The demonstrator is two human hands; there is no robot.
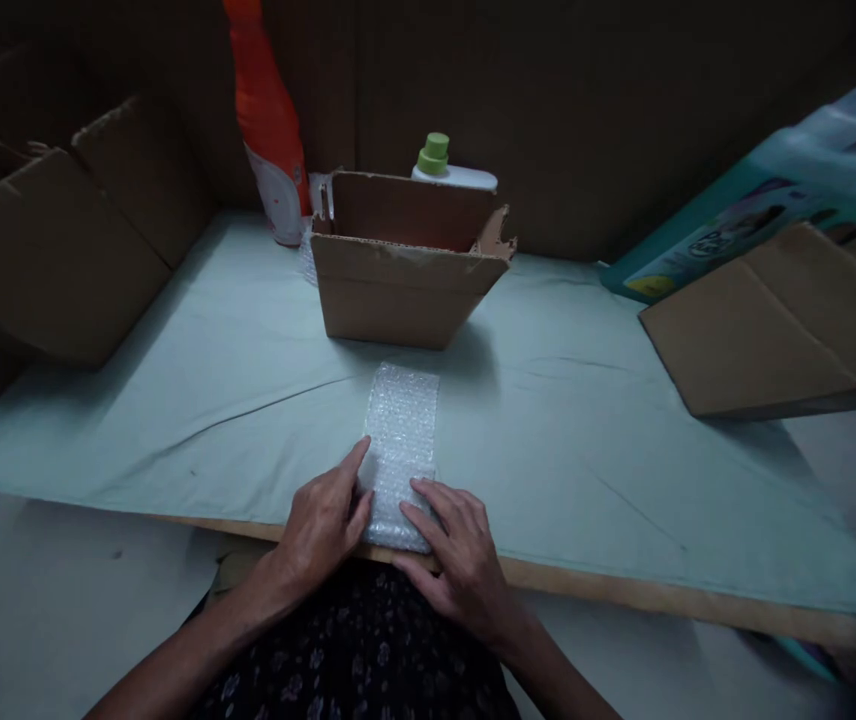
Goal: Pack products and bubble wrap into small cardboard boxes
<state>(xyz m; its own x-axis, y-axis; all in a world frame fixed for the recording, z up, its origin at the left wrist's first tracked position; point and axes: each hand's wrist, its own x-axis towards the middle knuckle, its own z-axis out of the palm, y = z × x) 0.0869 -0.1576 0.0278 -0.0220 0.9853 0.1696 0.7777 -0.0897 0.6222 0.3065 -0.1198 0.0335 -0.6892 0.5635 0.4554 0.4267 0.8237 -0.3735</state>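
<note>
A strip of bubble wrap (402, 415) lies lengthwise in front of me, its near end at the table's front edge and looking thicker there, as if folded over. Along its left side rests my left hand (329, 515), index finger stretched forward and thumb touching the wrap. My right hand (456, 545) lies on the near right part, fingers spread over the wrap and thumb by the table edge. Neither hand is closed around anything. Whether something is inside the folded part I cannot tell.
An open cardboard box (398, 290) stands just beyond the wrap. Behind it are an orange bottle (270, 120) and a white bottle with a green cap (434, 155). Larger cardboard boxes stand left (45, 250) and right (773, 320), beside a teal jug (743, 215). Pale cloth (585, 430) covers the table.
</note>
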